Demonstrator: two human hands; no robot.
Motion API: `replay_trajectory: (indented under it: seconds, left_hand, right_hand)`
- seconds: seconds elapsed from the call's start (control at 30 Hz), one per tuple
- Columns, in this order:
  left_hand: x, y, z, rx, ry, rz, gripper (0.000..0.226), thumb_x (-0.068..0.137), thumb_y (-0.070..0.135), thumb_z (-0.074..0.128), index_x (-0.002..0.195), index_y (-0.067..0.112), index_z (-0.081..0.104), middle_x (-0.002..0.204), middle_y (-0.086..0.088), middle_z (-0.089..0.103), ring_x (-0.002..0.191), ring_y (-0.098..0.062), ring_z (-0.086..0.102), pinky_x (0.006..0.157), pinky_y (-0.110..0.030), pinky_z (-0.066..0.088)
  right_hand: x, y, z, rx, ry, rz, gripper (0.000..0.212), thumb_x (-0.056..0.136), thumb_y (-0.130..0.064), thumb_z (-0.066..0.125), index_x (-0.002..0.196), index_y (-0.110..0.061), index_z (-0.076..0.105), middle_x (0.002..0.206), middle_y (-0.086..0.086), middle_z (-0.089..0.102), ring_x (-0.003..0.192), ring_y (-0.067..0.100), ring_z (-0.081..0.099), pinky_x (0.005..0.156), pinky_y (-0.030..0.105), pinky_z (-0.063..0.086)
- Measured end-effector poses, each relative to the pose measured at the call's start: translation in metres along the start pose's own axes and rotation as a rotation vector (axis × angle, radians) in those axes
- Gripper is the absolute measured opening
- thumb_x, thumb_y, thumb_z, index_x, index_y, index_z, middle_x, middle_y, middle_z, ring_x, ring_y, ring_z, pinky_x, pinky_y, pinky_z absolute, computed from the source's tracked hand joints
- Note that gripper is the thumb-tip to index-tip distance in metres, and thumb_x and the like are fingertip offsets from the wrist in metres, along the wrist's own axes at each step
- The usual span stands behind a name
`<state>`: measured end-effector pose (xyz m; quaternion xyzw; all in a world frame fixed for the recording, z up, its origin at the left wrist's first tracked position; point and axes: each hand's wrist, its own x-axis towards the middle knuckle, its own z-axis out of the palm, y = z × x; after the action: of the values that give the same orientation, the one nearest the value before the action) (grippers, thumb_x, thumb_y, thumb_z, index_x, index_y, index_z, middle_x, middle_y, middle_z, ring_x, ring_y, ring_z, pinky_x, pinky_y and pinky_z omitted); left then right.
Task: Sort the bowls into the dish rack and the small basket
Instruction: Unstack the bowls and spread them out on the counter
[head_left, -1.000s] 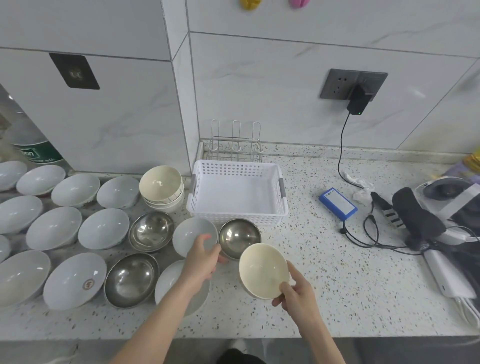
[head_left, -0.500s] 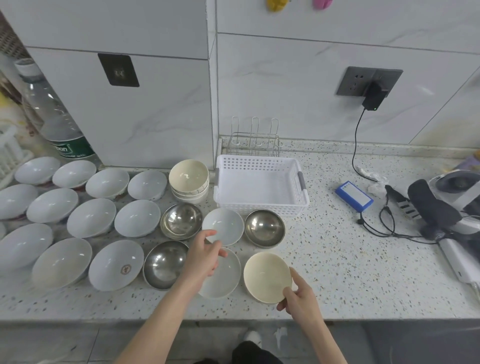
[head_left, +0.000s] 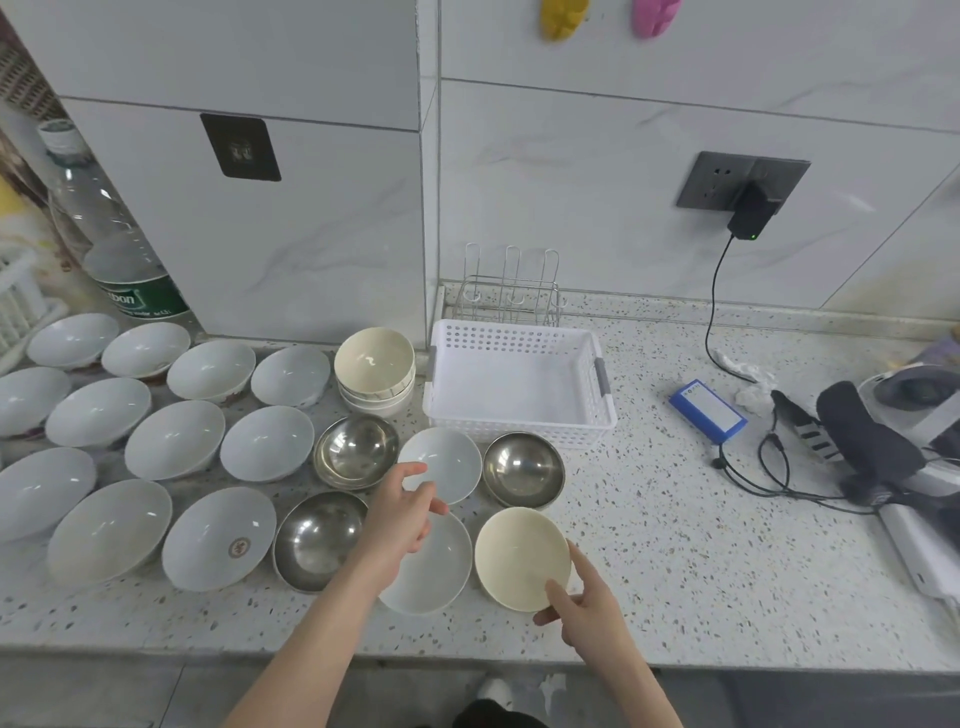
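Set down since a second ago, the cream bowl (head_left: 522, 557) now sits on the counter (head_left: 701, 545) instead of hanging tilted in the air, and the view has shifted so more bowls show at nine o'clock.

Farthest toward nine o'clock, a plastic bottle (head_left: 111, 244) stands against the wall, with rows of white bowls (head_left: 176, 439) spread across the counter in front of it. Next come two steel bowls, one (head_left: 356, 451) above the other (head_left: 319, 540). A stack of cream bowls (head_left: 375, 370) stands at the twelve o'clock end of that group.

The left hand (head_left: 400, 512) hovers over a shallow white bowl (head_left: 428, 569), its fingers loosely spread and gripping nothing, the fingertips over the near rim of another white bowl (head_left: 441, 470). A third steel bowl (head_left: 523, 470) sits at three o'clock of that one.

The small basket (head_left: 519, 387) stands near the wall, with the wire dish rack (head_left: 511, 291) just behind it at twelve o'clock.

The right hand (head_left: 587, 605) pinches the cream bowl's rim at five o'clock, thumb inside, fingers outside.

Toward three o'clock lie a blue box (head_left: 707, 411), a black cable (head_left: 727, 322) running to a wall charger (head_left: 750, 210), and dark gear (head_left: 872, 447).
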<state>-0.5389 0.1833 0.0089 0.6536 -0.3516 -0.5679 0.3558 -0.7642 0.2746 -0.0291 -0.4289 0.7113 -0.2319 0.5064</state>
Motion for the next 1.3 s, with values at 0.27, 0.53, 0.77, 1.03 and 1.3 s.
replay_trajectory:
  seconds: [0.27, 0.53, 0.77, 1.03, 1.3]
  left_hand:
    - [0.040, 0.016, -0.006, -0.125, 0.178, -0.024, 0.027, 0.096, 0.018, 0.052, 0.122, 0.013, 0.051, 0.076, -0.012, 0.068, 0.036, -0.010, 0.031, 0.036, -0.014, 0.021]
    - [0.099, 0.047, -0.048, -0.118, 0.287, -0.087, 0.029, 0.094, 0.026, 0.055, 0.116, 0.010, 0.048, 0.073, -0.015, 0.067, 0.037, -0.010, 0.036, 0.031, -0.014, 0.021]
    - [0.139, 0.059, -0.066, 0.040, 0.223, -0.075, 0.036, 0.093, 0.015, 0.051, 0.129, 0.011, 0.045, 0.054, -0.009, 0.062, 0.041, -0.014, 0.055, 0.032, -0.012, 0.025]
    - [0.156, 0.068, -0.082, 0.143, 0.086, -0.088, 0.037, 0.085, 0.009, 0.041, 0.122, 0.013, 0.045, 0.077, -0.020, 0.074, 0.026, -0.008, 0.042, 0.033, -0.014, 0.022]
    - [0.153, 0.083, -0.100, 0.084, -0.029, 0.010, 0.039, 0.089, 0.001, 0.041, 0.123, 0.017, 0.050, 0.068, -0.008, 0.063, 0.048, -0.018, 0.069, 0.032, -0.014, 0.019]
  right_hand:
    - [0.026, -0.027, -0.044, -0.058, 0.152, -0.002, 0.052, 0.095, -0.046, 0.050, 0.142, -0.025, 0.043, 0.058, -0.004, 0.072, 0.073, 0.005, 0.065, 0.059, 0.018, 0.041]
    - [0.058, -0.085, -0.032, 0.002, 0.175, -0.090, 0.037, 0.094, -0.038, 0.053, 0.130, -0.029, 0.052, 0.063, -0.004, 0.073, 0.063, 0.002, 0.061, 0.066, 0.026, 0.045]
    - [0.072, -0.121, 0.016, 0.089, 0.224, -0.117, 0.014, 0.091, -0.027, 0.054, 0.104, -0.029, 0.060, 0.075, -0.008, 0.071, 0.061, 0.005, 0.069, 0.061, 0.023, 0.047]
    - [0.085, -0.137, 0.062, 0.109, 0.216, -0.070, 0.033, 0.094, -0.028, 0.053, 0.127, -0.031, 0.051, 0.064, -0.002, 0.073, 0.072, 0.012, 0.070, 0.071, 0.030, 0.054]
    - [0.095, -0.167, 0.089, 0.070, 0.245, -0.090, 0.033, 0.096, -0.028, 0.053, 0.129, -0.027, 0.052, 0.063, -0.005, 0.073, 0.060, 0.004, 0.053, 0.072, 0.027, 0.044]
